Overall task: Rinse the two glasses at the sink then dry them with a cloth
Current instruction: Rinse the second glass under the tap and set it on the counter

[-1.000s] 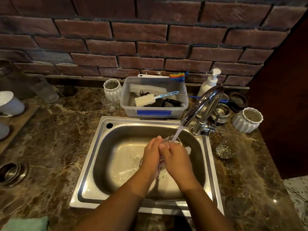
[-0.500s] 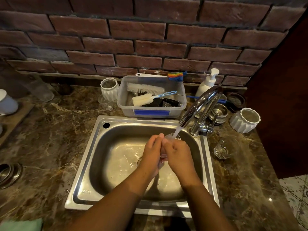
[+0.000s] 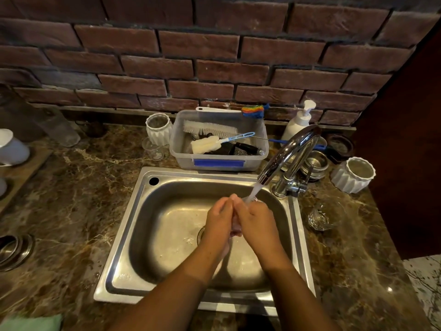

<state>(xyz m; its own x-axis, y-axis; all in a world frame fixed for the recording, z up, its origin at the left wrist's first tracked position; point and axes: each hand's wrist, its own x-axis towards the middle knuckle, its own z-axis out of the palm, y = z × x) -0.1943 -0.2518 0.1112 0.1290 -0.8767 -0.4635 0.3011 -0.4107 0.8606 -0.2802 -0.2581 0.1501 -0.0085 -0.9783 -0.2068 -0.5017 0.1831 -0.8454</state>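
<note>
Both hands meet over the steel sink (image 3: 124,237) under the running tap (image 3: 284,156). My left hand (image 3: 218,220) and my right hand (image 3: 257,223) wrap round a clear glass (image 3: 236,226); only a sliver of it shows between the palms, and its rim peeks out where the water stream lands. A second clear glass (image 3: 321,217) stands on the marble counter just right of the sink. A green cloth (image 3: 33,322) lies at the bottom left corner of the counter.
Behind the sink sits a plastic tub (image 3: 218,161) of brushes, with a white ribbed cup (image 3: 158,130), a small glass (image 3: 154,149) and a soap pump (image 3: 298,120) nearby. Another white ribbed cup (image 3: 355,174) and metal bowls (image 3: 313,163) stand at the right. Metal rings (image 3: 13,250) lie at left.
The hands have kept their hold on the glass under the stream, closing more tightly around it so less of it shows. The view has tilted slightly downward.
</note>
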